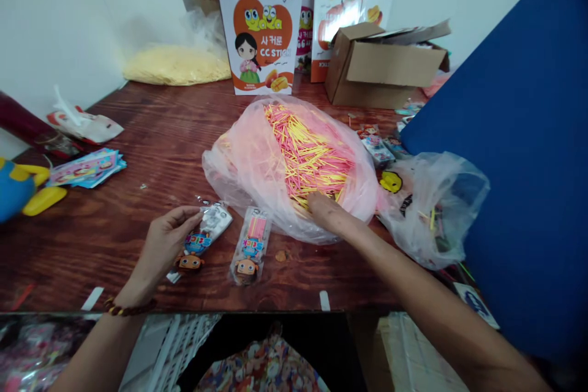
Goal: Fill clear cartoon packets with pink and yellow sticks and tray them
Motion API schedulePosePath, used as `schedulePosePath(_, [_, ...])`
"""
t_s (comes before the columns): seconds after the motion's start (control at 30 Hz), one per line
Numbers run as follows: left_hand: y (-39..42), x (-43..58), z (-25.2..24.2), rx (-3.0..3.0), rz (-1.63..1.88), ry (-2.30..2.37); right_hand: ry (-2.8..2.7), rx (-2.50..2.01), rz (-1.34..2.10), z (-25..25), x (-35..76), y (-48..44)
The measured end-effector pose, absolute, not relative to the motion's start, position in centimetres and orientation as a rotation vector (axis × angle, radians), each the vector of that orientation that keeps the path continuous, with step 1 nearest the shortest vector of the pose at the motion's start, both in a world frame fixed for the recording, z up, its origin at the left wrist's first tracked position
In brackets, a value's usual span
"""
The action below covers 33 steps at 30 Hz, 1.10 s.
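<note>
My left hand [172, 236] pinches the upper side of a clear printed packet [198, 244] with a brown cartoon face at its bottom. Beside it, flat on the table, lies a second packet [250, 245] that shows pink sticks through its clear top. A large translucent pink bag [243, 153] lies open in the middle, full of thin yellow and pink sticks [312, 153]. My right hand [327, 213] reaches into the near edge of this pile. Its fingertips are buried among the sticks, so what they hold is hidden.
A clear bag [441, 196] with scraps sits right of the sticks, near a blue panel [519, 153]. Behind stand CC Stick boxes [261, 30] and an opened carton [386, 67]. Colourful sachets [89, 166] and a tissue pack [85, 124] lie at left on the wooden table [169, 135].
</note>
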State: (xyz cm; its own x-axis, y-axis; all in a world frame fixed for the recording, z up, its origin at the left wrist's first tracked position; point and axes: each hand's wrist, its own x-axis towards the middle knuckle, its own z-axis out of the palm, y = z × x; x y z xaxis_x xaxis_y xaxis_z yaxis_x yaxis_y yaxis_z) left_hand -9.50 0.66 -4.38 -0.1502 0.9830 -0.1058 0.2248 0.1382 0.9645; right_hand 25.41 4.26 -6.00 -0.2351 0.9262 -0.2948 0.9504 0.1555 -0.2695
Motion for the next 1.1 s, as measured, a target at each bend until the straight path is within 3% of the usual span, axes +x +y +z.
schedulePosePath(0.2, [0.2,-9.9,-4.7,1.244,1.103,1.534,2.322,2.189,-0.889,-6.0,27.9,5.0])
schedulePosePath(0.37, [0.1,-9.8,-4.5,1.176,1.143,1.509,2.385,2.385,-2.318,-6.1,27.9,3.8])
schedulePosePath(0.43, [0.2,-9.6,-4.2,1.157,1.155,1.507,2.315,2.326,-2.558,-6.3,27.2,3.1])
schedulePosePath(0.7, [-0.1,-7.6,-3.1,0.95,1.194,1.416,2.196,2.336,-2.554,-7.4,26.1,2.6])
schedulePosePath(0.83, [-0.5,-5.1,-2.7,0.978,1.126,1.299,1.958,2.469,-2.828,-7.1,26.4,2.9])
schedulePosePath(0.97, [-0.7,-1.1,-2.6,1.112,1.016,1.191,1.924,2.307,-2.991,-5.2,26.0,2.6])
schedulePosePath(1.1, [-0.5,1.9,-2.8,1.275,0.922,1.144,2.357,2.11,-2.669,-2.2,25.0,1.6])
